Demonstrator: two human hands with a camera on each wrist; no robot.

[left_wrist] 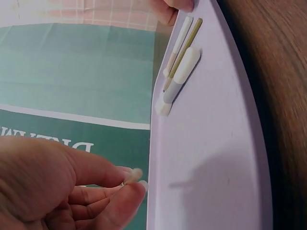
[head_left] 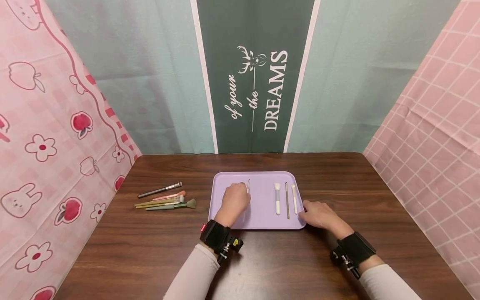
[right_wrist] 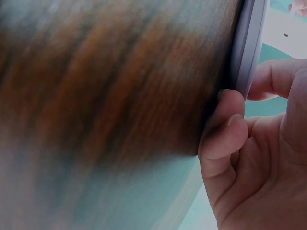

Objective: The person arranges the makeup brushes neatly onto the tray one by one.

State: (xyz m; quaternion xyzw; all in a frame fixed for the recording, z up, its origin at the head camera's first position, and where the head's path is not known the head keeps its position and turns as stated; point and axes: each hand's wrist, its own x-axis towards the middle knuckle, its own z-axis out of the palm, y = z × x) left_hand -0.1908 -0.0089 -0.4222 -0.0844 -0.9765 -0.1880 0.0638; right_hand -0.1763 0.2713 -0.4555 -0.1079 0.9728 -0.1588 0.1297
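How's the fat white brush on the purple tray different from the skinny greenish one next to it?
The fat brush is thick, but the skinny brush is much thinner. The fat brush is white with a grayish middle; the skinny brush looks olive-brown. Both lie flat on the purple tray, heads toward its far side.

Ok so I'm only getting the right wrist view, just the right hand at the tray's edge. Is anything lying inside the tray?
Observer: Yes, three brushes lie side by side toward the right end of the tray.
Operator: And what's the left hand got?
Observer: The left hand pinches a slim brush, its pale end showing between finger and thumb.
Operator: Any more brushes around?
Observer: Yes, a bunch of brushes lies on the table, left of the tray.
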